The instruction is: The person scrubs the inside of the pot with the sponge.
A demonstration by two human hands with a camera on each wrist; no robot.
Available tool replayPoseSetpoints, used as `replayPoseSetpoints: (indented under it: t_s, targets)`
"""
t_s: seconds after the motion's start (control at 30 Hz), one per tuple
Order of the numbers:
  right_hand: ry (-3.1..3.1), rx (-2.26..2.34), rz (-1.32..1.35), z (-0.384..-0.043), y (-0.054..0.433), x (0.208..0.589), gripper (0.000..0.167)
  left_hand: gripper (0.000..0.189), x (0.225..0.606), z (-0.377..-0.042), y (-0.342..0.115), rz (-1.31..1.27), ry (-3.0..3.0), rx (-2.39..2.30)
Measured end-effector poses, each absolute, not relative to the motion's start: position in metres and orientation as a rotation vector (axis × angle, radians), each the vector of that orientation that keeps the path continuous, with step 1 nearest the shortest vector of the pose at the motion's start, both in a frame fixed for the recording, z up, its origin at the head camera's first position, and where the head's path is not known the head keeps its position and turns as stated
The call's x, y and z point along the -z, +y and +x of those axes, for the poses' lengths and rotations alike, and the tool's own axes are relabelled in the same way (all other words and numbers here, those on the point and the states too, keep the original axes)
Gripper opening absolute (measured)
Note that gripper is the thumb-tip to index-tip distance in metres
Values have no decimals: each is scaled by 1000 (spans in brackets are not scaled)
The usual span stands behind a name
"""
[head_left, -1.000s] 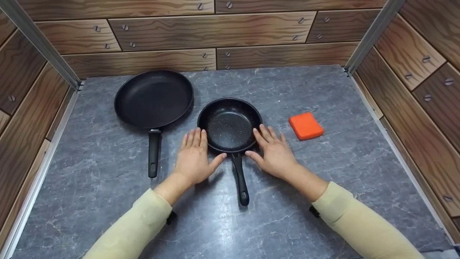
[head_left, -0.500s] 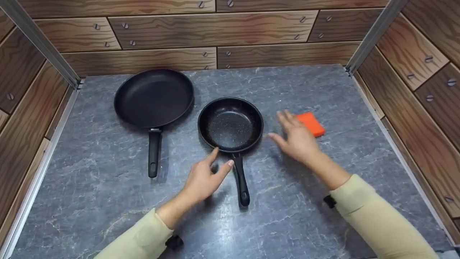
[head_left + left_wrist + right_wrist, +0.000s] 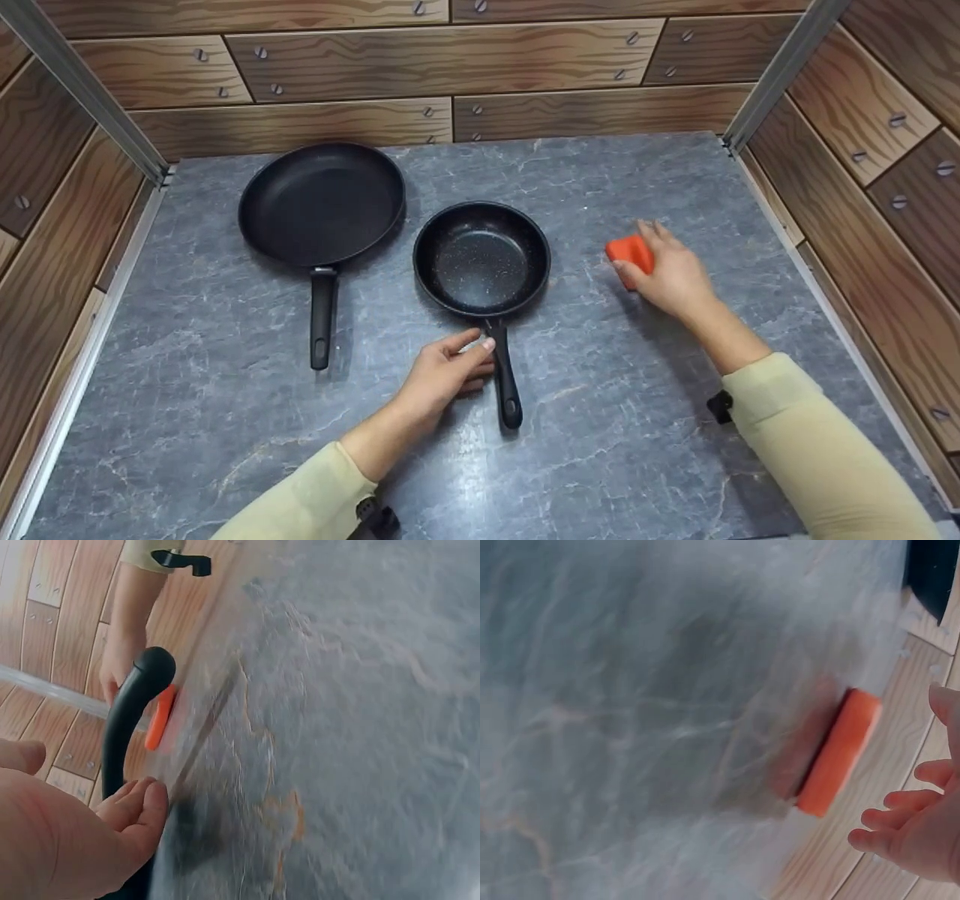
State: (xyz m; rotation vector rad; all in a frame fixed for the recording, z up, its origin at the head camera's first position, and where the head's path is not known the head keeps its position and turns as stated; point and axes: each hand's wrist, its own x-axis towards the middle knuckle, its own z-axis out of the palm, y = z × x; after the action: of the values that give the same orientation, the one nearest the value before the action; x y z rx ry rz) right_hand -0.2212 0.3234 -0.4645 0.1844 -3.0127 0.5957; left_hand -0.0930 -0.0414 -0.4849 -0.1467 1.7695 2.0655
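A small black speckled frying pan (image 3: 482, 262) sits mid-table, its handle (image 3: 508, 386) pointing toward me. My left hand (image 3: 442, 375) is at the left side of that handle near the pan, thumb apart from the fingers and not closed round it. In the left wrist view, fingertips (image 3: 156, 799) overlap the handle (image 3: 124, 720). To the right, an orange sponge (image 3: 628, 255) lies on the table, partly covered in the head view by my right hand (image 3: 679, 274). The right wrist view has that hand's parted fingers (image 3: 885, 819) beside the sponge (image 3: 841, 754), with a gap between.
A larger black frying pan (image 3: 322, 206) stands at the back left, handle toward me. The grey marbled table (image 3: 225, 420) is enclosed by wood-patterned walls (image 3: 442, 64) at the back and both sides.
Both hands have left the small frying pan's sides. The left moved down to its handle; the right moved right, over to the sponge. Pans and sponge have stayed in place.
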Motion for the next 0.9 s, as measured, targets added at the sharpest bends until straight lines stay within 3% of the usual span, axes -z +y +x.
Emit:
replayPoseSetpoints:
  t_s: [0.4, 0.9]
  targets:
    - [-3187, -531, 132, -224, 338, 482, 94, 81, 495, -96, -26, -210, 1635, -2180]
    - [-3195, -539, 131, -222, 339, 486, 91, 88, 510, -89, -11, -94, 1567, -2325]
